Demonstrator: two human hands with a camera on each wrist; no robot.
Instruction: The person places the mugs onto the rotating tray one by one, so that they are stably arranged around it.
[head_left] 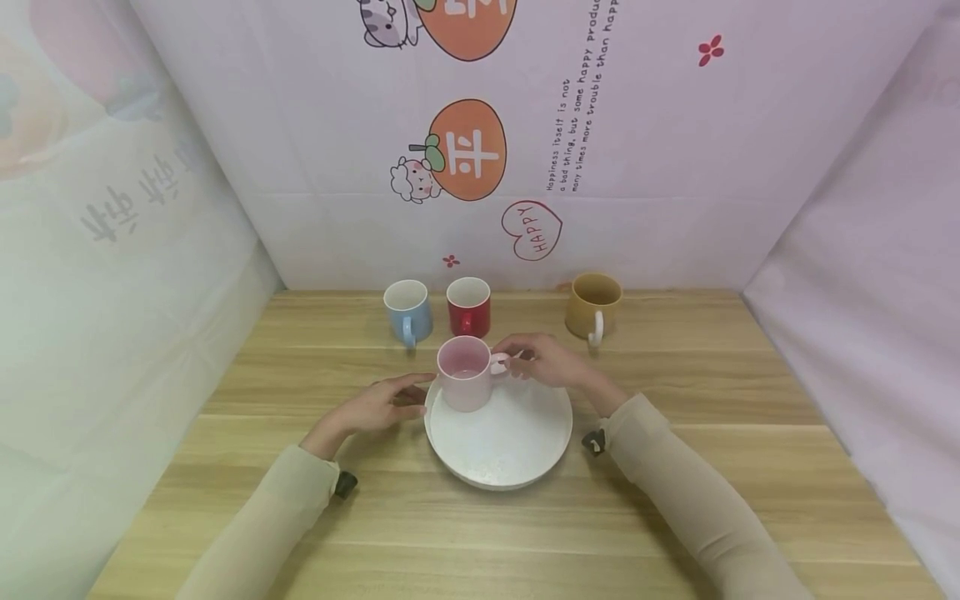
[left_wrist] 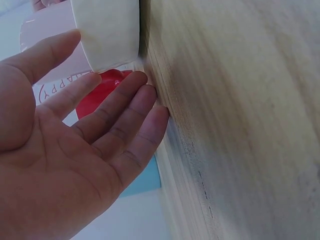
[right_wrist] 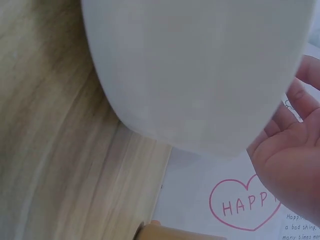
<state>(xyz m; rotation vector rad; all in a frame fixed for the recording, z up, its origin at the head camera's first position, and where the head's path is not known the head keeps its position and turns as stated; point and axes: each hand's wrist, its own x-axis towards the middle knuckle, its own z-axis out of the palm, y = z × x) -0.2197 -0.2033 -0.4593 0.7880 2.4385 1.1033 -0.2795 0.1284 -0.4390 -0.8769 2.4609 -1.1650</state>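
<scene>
A pink mug (head_left: 465,392) stands upright toward the back left of a round white stand (head_left: 502,446) with a thick side. My right hand (head_left: 546,360) reaches over the stand's back right and pinches the mug's handle between thumb and fingers. In the right wrist view the stand's side hides part of that hand (right_wrist: 295,150). On the left, my left hand (head_left: 378,407) has its fingers spread, with thumb and index fingertips right at the stand's edge. The left wrist view shows its palm (left_wrist: 65,160) open and holding nothing.
Behind the stand, a light blue mug (head_left: 410,321) and a red mug (head_left: 469,320) stand side by side. A mustard mug (head_left: 588,312) with a white handle is at the back right. Printed white cloth (head_left: 637,233) rises behind the wooden table (head_left: 360,533).
</scene>
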